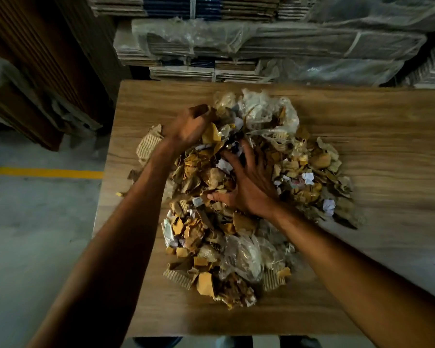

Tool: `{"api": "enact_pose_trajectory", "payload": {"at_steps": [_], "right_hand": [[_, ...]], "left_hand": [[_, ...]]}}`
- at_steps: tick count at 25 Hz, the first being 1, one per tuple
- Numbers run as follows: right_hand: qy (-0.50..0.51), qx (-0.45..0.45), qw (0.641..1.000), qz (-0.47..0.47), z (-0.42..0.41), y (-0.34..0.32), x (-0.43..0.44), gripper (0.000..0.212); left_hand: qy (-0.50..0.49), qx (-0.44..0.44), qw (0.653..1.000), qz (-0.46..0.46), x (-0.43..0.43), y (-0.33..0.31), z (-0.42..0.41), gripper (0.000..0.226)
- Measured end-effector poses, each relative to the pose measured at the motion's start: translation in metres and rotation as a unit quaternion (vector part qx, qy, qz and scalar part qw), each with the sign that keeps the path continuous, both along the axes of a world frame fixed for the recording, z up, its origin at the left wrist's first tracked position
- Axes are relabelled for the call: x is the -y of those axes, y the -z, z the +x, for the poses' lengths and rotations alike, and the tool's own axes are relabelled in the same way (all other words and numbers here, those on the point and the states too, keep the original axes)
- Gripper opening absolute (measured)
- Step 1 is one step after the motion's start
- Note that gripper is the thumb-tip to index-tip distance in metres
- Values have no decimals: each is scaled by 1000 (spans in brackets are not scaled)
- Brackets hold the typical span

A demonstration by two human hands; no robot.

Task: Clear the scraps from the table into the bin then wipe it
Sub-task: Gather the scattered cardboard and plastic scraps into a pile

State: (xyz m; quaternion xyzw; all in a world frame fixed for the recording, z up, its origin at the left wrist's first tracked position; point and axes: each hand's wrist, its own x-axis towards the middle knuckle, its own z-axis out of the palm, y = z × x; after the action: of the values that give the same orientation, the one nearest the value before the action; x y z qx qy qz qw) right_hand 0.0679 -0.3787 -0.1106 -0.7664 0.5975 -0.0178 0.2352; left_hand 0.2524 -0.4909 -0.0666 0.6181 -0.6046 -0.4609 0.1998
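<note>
On table (362, 136), both hands in scraps (236, 234)

Scraps (239, 237) heaped on wooden table (377, 136), left hand (189, 126) clenched on pieces, right hand (246, 187) splayed flat

No text, label, brand or number can be read anywhere. The small white crumpled paper scraps (307, 177) in the heap on the brown wood-grain table (377, 136) carry faint marks at most, too blurred to make out. The flattened brown cardboard stacks under clear plastic wrap (261, 43), at twelve o'clock beyond the table, show no legible print. The yellow painted floor line (43, 172) at nine o'clock is plain, without lettering.
</note>
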Motion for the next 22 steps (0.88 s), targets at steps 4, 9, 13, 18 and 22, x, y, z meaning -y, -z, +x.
{"api": "enact_pose_trajectory", "payload": {"at_steps": [4,9,13,18,22], "right_hand": [[16,-40,999,17,3,-3,0,117],[-10,-73,995,67,-2,-24,7,126],[47,87,991,92,-23,-54,14,68],[209,233,945,-95,-31,-76,6,30],[151,182,949,-209,-17,-91,-11,45]], "left_hand": [[-18,60,993,-102,-46,0,-15,41],[-73,99,976,-180,-95,17,-27,72],[-106,91,968,-211,-123,11,-24,62],[-59,174,961,-209,-154,8,-28,60],[39,236,937,-256,-167,5,-29,63]]}}
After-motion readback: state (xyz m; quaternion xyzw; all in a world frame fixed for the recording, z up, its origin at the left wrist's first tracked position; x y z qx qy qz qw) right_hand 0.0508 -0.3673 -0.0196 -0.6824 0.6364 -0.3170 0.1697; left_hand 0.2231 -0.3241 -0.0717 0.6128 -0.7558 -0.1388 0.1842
